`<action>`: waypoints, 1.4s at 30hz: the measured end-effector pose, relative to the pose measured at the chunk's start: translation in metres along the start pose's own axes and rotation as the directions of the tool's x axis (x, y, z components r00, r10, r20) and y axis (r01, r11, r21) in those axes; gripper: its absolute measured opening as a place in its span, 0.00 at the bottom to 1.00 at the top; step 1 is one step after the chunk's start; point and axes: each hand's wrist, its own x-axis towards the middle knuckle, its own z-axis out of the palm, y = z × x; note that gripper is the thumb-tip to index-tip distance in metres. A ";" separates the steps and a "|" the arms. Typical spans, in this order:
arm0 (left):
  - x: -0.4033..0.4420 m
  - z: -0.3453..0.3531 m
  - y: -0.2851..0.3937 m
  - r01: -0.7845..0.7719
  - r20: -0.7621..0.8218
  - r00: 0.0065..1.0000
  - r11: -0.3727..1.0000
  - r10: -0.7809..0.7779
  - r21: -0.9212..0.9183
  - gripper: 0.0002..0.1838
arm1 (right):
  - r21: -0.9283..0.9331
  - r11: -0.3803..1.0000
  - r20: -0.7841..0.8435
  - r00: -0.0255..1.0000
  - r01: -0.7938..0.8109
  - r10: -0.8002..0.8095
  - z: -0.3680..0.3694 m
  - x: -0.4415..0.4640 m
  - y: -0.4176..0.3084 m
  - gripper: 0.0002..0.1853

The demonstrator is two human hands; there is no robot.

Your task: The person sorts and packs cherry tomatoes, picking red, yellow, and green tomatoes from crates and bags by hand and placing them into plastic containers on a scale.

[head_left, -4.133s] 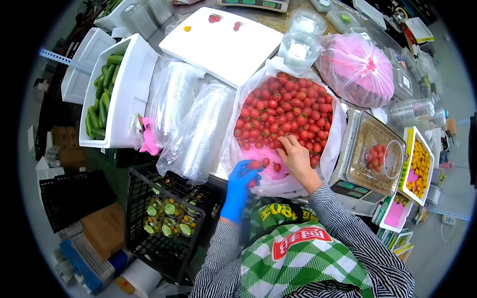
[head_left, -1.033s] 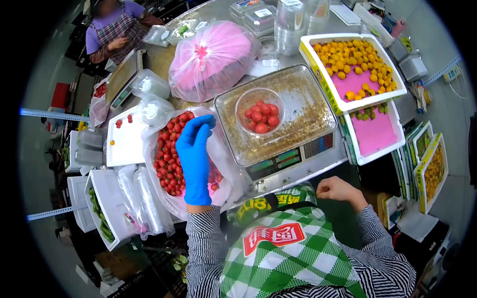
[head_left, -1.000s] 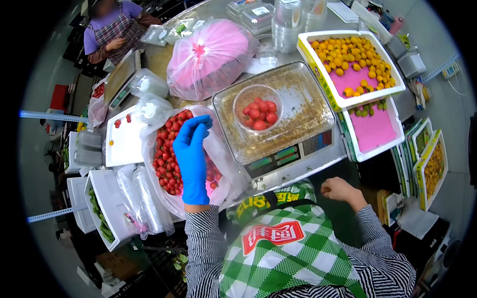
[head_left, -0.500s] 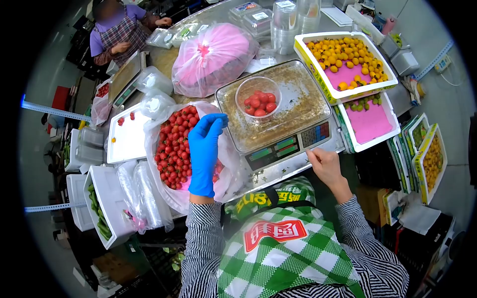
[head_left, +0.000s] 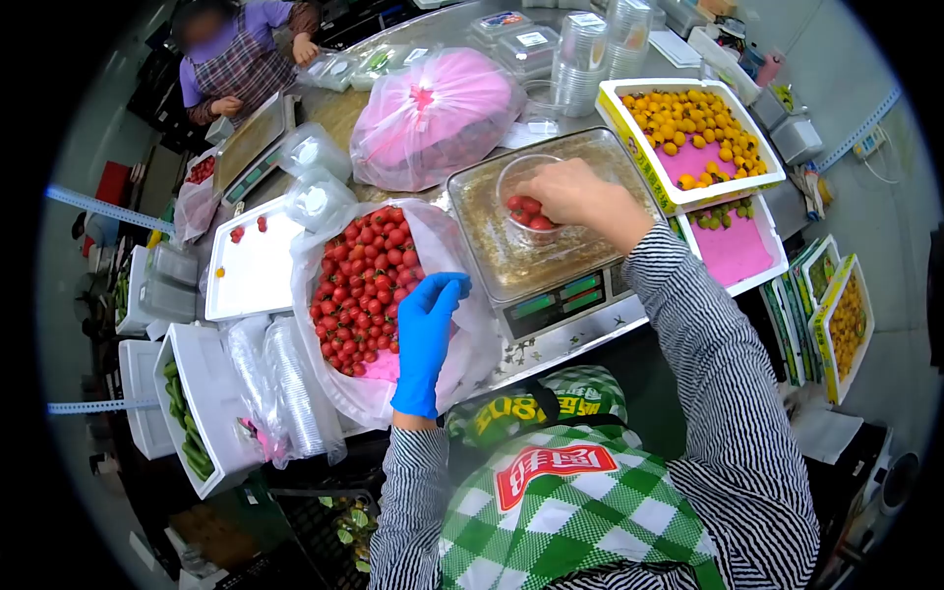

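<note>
A bare right hand (head_left: 570, 192), its grip hidden, bends over red cherry tomatoes (head_left: 528, 211) in a clear, round plastic tub (head_left: 502, 187) on a metal-topped scale (head_left: 531, 270); the blue-gloved left hand (head_left: 426, 334) curls nearly closed, contents unclear. Smooth tomatoes likely bruise; the light-looking tub suits a rim hold.

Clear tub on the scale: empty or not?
Not empty: red tomatoes show inside the clear tub. Exactly how full, I cannot tell; the bare right hand covers part of it.
</note>
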 end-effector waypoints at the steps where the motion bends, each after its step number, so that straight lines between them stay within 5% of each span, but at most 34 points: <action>1: -0.005 -0.008 0.000 -0.005 -0.006 1.000 1.000 0.005 -0.007 0.11 | 0.028 1.000 0.023 1.000 0.006 -0.007 -0.002 0.004 -0.002 0.09; 4: -0.016 -0.035 -0.013 0.041 -0.084 0.995 0.996 -0.048 -0.081 0.11 | 0.109 0.994 0.132 0.991 -0.007 -0.008 -0.013 0.007 -0.005 0.16; 11: -0.020 -0.044 0.014 0.072 -0.070 0.992 0.939 -0.101 -0.337 0.16 | 0.485 0.842 -0.281 0.954 0.237 -0.106 -0.053 -0.013 -0.061 0.15; 14: -0.013 -0.022 0.029 0.049 0.028 0.999 0.878 -0.041 -0.477 0.18 | 0.533 0.775 -0.265 0.936 0.341 -0.229 -0.049 -0.013 -0.116 0.16; 15: -0.010 -0.022 0.025 0.018 0.010 1.000 0.884 -0.015 -0.466 0.18 | 0.631 0.739 -0.167 0.971 0.236 -0.169 -0.055 -0.013 -0.131 0.17; 17: -0.006 -0.034 0.018 0.069 0.052 0.997 0.835 -0.049 -0.545 0.18 | 0.768 0.594 -0.243 0.967 0.237 -0.071 -0.042 -0.012 -0.142 0.17; 23: -0.006 -0.049 -0.005 0.154 0.141 0.987 0.695 -0.077 -0.702 0.17 | 0.996 -0.034 -0.075 0.991 0.079 0.111 -0.006 -0.020 -0.162 0.17; 29: -0.008 -0.062 -0.014 0.280 0.309 0.950 0.584 -0.051 -0.762 0.17 | 0.996 0.089 -0.031 0.962 0.007 0.270 -0.008 -0.025 -0.178 0.12; 32: -0.014 -0.067 -0.002 0.257 0.305 0.952 0.637 -0.035 -0.727 0.17 | 0.950 0.311 -0.130 0.948 0.035 0.291 -0.005 -0.023 -0.185 0.10; 35: -0.015 -0.073 -0.007 0.243 0.299 0.953 0.691 -0.040 -0.681 0.17 | 0.946 0.307 -0.203 0.930 0.105 0.306 0.002 -0.018 -0.194 0.08; 38: -0.016 -0.079 -0.012 0.279 0.277 0.956 0.568 -0.091 -0.774 0.17 | 0.984 -0.177 0.069 0.923 -0.001 0.377 0.019 -0.014 -0.201 0.10; 42: -0.015 -0.092 -0.031 0.374 0.317 0.928 0.486 -0.198 -0.790 0.16 | 0.859 -0.512 0.191 0.920 0.012 0.341 0.050 -0.016 -0.199 0.13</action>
